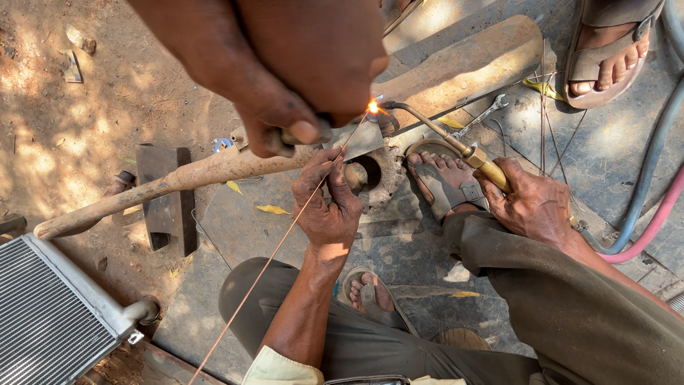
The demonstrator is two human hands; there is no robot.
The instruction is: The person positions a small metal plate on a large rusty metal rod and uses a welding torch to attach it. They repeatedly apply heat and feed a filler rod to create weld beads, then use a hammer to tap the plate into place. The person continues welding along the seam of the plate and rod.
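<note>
My left hand (328, 203) pinches a thin copper-coloured rod (274, 249) whose tip reaches the small orange flame (372, 107). My right hand (533, 205) grips a brass torch (456, 146); its curved nozzle points at the same spot. The flame plays on a grey metal blade (363, 139) at the end of a long wooden handle (142, 189). Another person's hand (285, 117) comes in from the top and holds that handle near the blade. A rusty toothed gear (385, 178) lies under the blade, just beyond my left hand.
A blue hose (652, 160) and a pink hose (659, 214) run off to the right. A finned radiator (50, 314) sits lower left, with a dark metal block (167, 203) beyond it. A thick log (463, 64), a wrench (484, 114), my sandalled foot (442, 178) and another person's foot (609, 60) surround the work.
</note>
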